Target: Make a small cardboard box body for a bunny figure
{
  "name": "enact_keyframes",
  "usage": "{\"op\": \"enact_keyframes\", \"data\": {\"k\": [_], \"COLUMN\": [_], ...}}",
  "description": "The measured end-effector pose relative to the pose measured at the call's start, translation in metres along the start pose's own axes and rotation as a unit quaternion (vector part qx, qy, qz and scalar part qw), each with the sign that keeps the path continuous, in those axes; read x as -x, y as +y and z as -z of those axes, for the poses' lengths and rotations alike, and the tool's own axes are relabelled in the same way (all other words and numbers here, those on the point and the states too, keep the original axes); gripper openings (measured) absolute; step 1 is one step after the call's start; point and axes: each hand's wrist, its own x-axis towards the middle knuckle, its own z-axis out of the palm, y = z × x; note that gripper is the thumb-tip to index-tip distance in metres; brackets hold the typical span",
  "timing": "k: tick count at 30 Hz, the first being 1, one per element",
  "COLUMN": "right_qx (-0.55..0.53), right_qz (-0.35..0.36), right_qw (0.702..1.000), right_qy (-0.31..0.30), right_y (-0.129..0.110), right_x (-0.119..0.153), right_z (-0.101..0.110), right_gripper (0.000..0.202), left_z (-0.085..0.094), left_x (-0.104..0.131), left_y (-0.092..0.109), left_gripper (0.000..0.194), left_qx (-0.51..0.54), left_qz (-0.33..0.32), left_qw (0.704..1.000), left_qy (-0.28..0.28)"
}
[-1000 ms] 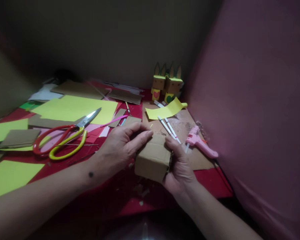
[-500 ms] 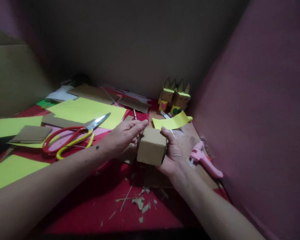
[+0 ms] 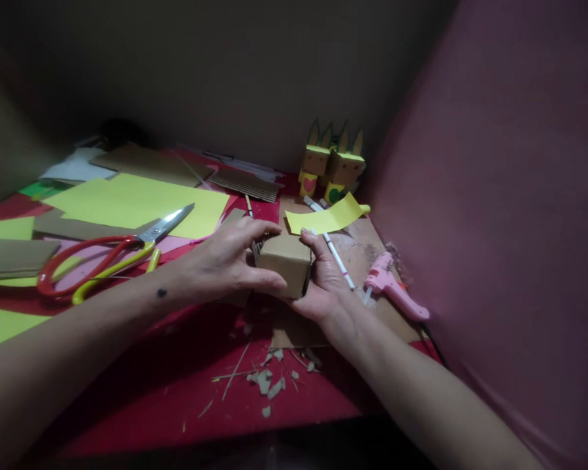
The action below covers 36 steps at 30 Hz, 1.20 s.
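Note:
Between my two hands is a small brown cardboard box point(image 3: 285, 262), held a little above the red tabletop point(image 3: 186, 385). My right hand point(image 3: 326, 281) cups it from the right and below, thumb along its upper right edge. From the left, my left hand point(image 3: 235, 261) grips it, the thumb across its near face and the fingers by the far left corner. A curled strip of yellow paper point(image 3: 326, 219) lies just beyond the box. The box's underside and left side are hidden by my hands.
Large scissors point(image 3: 112, 251) with red and yellow handles rest on papers at left. A pink glue gun point(image 3: 392, 287) lies right, beside a white pen point(image 3: 339, 261). Two cardboard figures point(image 3: 330, 163) with pointed ears stand behind. Paper scraps point(image 3: 267, 382) litter the front, and yellow sheets point(image 3: 142, 202) cover the back left.
My left thumb has come down from the box's top edge onto its near face. The view has shifted slightly, so things on the table appear further left and higher.

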Motion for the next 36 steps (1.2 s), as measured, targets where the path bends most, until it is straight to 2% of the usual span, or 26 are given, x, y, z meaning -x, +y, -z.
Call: {"op": "enact_keyframes", "data": {"k": [6, 10, 15, 18, 21, 27, 36], "right_qx": [0.014, 0.018, 0.018, 0.022, 0.022, 0.028, 0.015], "right_qz": [-0.009, -0.001, 0.015, 0.009, 0.021, 0.044, 0.031], "right_qw": [1.000, 1.000, 1.000, 1.000, 0.999, 0.998, 0.999], "right_qy": [-0.011, -0.002, 0.014, 0.019, 0.027, 0.033, 0.005], "right_y": [0.001, 0.003, 0.004, 0.006, 0.008, 0.014, 0.010], "right_x": [-0.001, 0.000, 0.002, 0.005, 0.007, 0.008, 0.006], "right_z": [0.006, 0.005, 0.001, 0.000, -0.002, -0.003, 0.000], "right_gripper": [0.033, 0.030, 0.028, 0.027, 0.025, 0.028, 0.025], "left_z": [-0.004, -0.010, -0.017, -0.017, -0.016, -0.016, -0.014], "left_x": [0.004, 0.008, 0.008, 0.009, 0.012, 0.016, 0.013], "left_y": [-0.001, 0.003, 0.003, 0.003, 0.005, 0.009, 0.000], "left_gripper": [0.077, 0.068, 0.072, 0.063, 0.056, 0.054, 0.062], "left_qx": [0.006, -0.038, -0.080, -0.055, -0.037, -0.032, -0.090], "left_qz": [-0.005, -0.043, -0.119, -0.139, -0.115, -0.090, -0.185], "left_qw": [0.999, 0.994, 0.979, 0.980, 0.985, 0.986, 0.975], "left_qy": [0.053, 0.095, 0.144, 0.130, 0.122, 0.134, 0.081]}}
